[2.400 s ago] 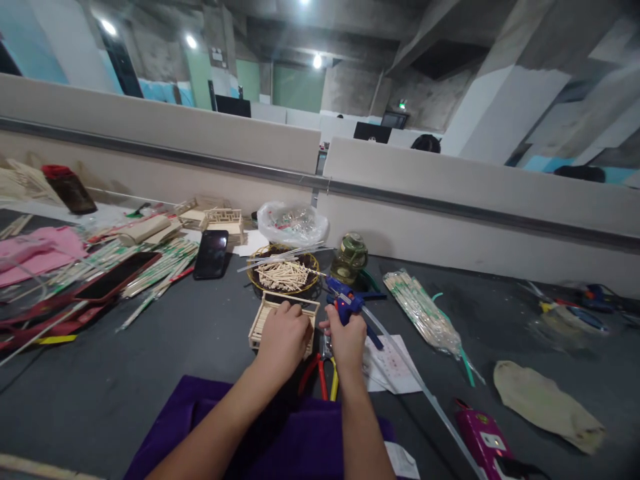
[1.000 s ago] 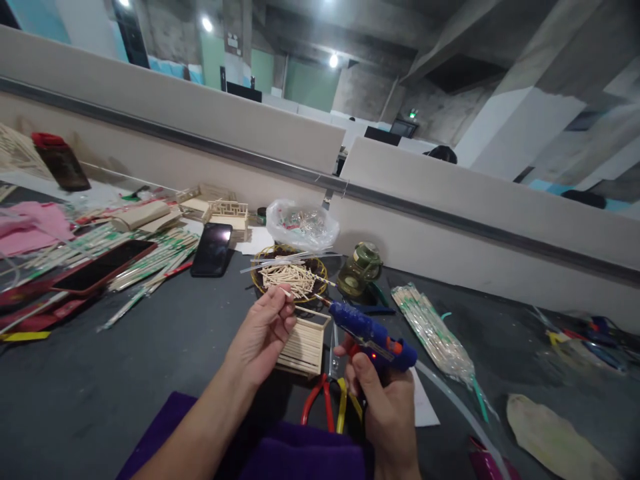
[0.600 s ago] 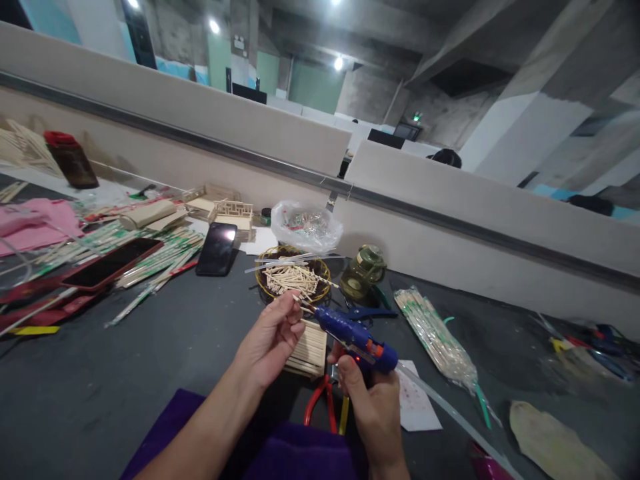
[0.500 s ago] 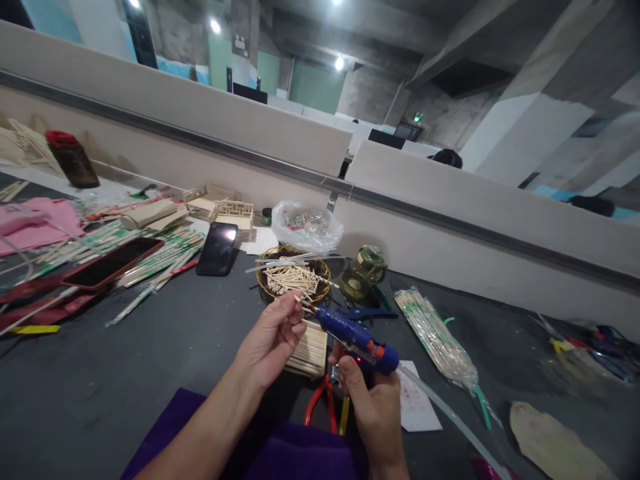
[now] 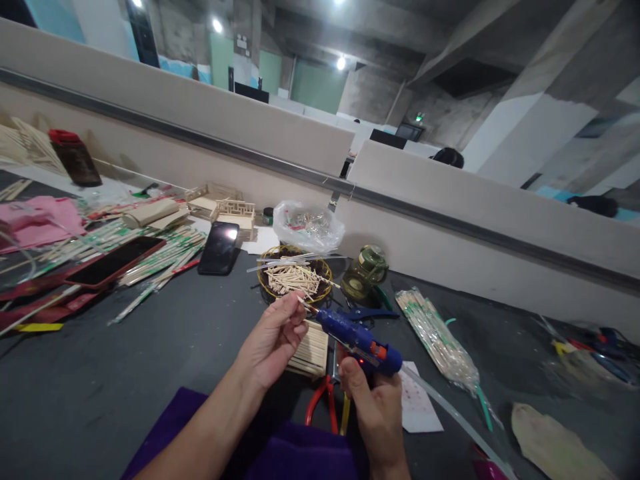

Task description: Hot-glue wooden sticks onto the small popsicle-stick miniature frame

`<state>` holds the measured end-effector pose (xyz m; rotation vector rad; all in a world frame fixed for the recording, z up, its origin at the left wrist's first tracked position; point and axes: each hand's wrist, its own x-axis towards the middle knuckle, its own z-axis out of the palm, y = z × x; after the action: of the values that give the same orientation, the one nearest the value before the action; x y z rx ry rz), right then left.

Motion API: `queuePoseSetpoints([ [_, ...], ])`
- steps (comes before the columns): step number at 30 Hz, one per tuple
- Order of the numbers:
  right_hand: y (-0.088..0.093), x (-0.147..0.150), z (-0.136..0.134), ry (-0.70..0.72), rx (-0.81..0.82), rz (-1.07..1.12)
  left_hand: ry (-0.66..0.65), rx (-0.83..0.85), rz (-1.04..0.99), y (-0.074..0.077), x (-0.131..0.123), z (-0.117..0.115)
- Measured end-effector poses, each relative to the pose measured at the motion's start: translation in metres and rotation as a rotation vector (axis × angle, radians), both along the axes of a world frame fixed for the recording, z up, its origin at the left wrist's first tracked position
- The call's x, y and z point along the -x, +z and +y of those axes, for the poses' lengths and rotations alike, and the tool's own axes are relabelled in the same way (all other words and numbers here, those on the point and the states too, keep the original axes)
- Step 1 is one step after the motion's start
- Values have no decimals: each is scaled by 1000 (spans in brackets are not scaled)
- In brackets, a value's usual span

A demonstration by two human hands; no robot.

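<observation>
Blue glue gun (image 5: pixel 357 340), pale wooden slats (image 5: pixel 311 350), yellow-rimmed basket (image 5: pixel 265 285), purple cloth (image 5: pixel 305 455), green jar (image 5: pixel 361 275), red-capped bottle (image 5: pixel 76 160)

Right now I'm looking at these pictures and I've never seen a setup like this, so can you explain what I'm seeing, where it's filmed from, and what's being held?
There is no machine here, just a person's two bare hands. Every picture comes from one camera worn on the person's head, looking forward and down.

The left hand pinches a small pale stick between its fingers. The right hand grips a blue glue gun, its nozzle pointing at that stick; whether they touch is too small to tell.

On the dark table, a slatted wooden piece lies partly hidden behind the left hand. Beyond it is a yellow-rimmed basket of short sticks, with a green jar to its right and a black phone to its left.
</observation>
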<state>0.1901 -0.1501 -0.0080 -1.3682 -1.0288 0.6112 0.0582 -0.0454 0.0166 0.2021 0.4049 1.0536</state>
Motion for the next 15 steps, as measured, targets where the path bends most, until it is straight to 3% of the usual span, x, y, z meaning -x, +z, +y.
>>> queuePoseSetpoints([
  [15,-1,-1,0,-4,-13,-16,-10,-16,9,-1,0,0],
])
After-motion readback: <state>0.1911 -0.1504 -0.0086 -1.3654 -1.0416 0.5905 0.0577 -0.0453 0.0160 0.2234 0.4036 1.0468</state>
